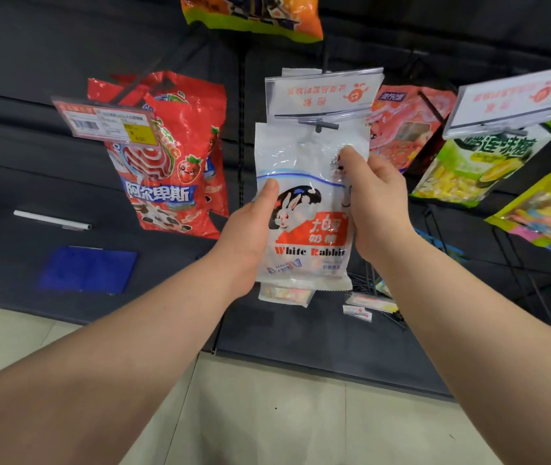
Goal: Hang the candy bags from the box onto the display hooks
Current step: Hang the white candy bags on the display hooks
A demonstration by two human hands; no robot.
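A white White Rabbit candy bag (307,203) is held up in front of a dark display wall. My left hand (254,226) grips its left edge with the thumb on the front. My right hand (378,196) pinches its upper right side. The bag's top hang hole sits just under the grey tip of a display hook (319,124), which carries a clear price-label holder (324,92). I cannot tell whether the hole is on the hook. The box is not in view.
A red lollipop bag (173,156) hangs on the left, a pink bag (408,125) and green and yellow bags (482,162) on the right, an orange bag (254,15) above. Lower bare wire hooks (368,283) stick out below the held bag. A blue card (88,268) is on the wall.
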